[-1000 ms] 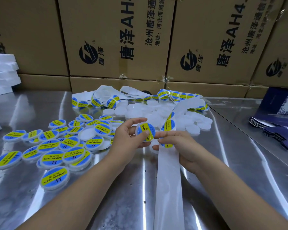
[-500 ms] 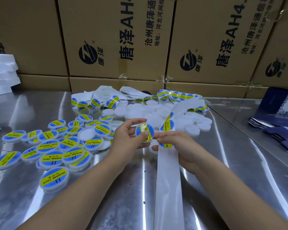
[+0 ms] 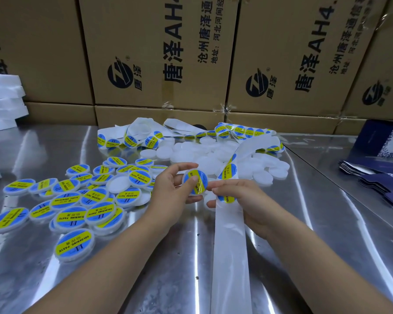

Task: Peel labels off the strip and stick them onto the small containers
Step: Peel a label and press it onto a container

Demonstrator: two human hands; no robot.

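My left hand [image 3: 170,189] grips a small round white container [image 3: 199,177] that carries a blue and yellow label, its thumb pressing on the label's face. My right hand [image 3: 238,196] pinches the white label strip [image 3: 229,241], which runs from the table's near edge up under my fingers. One blue and yellow label [image 3: 227,172] sits on the strip just beyond my right fingers. Another label shows partly under my right fingers.
Several labelled containers [image 3: 73,209] lie at the left. A pile of plain white containers [image 3: 213,155] and coiled label strips [image 3: 132,137] lies behind my hands. Cardboard boxes [image 3: 159,55] wall the back. Dark blue folded cartons [image 3: 381,180] sit right, white foam [image 3: 2,98] far left.
My left hand has turned the labelled container slightly and its thumb now presses on the label. My right hand has stayed on the strip.
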